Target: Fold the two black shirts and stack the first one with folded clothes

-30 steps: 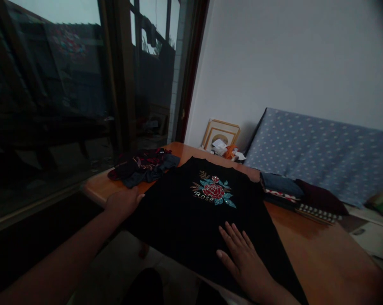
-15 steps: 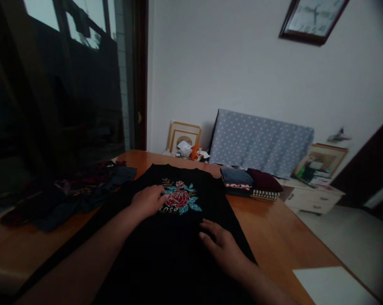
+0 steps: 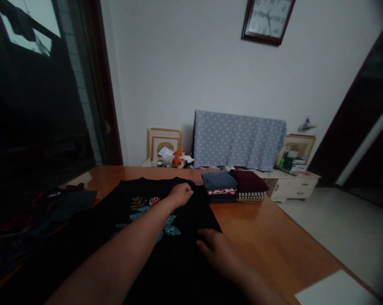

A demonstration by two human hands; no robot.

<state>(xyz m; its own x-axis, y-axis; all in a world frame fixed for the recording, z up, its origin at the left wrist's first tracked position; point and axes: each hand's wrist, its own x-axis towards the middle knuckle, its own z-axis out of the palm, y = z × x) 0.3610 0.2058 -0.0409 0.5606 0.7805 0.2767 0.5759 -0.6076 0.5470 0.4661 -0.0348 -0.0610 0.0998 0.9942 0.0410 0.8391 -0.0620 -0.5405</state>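
Note:
A black long-sleeved top (image 3: 178,271) lies spread out in front of me, its collar end away from me. A glittery rose design with turquoise leaves (image 3: 171,228) decorates its chest, partly covered by my left forearm. My left hand (image 3: 180,195) reaches across to the far right shoulder area of the top, its fingers curled closed; whether cloth is pinched in them is hidden. By the top's right edge, my right hand (image 3: 217,249) rests low over the fabric with thumb and fingers apart, holding nothing visible.
On the wooden table (image 3: 255,237), folded clothes (image 3: 219,181) and a maroon folded stack (image 3: 249,182) sit beyond the top. Loose dark clothes (image 3: 67,207) lie at left. A white sheet (image 3: 337,290) is at the near right. A dotted cloth (image 3: 239,137) hangs behind.
My left hand has moved from the rose design to the far right shoulder of the top, and its fingers have curled. My right hand stays near the right edge. The view has turned right.

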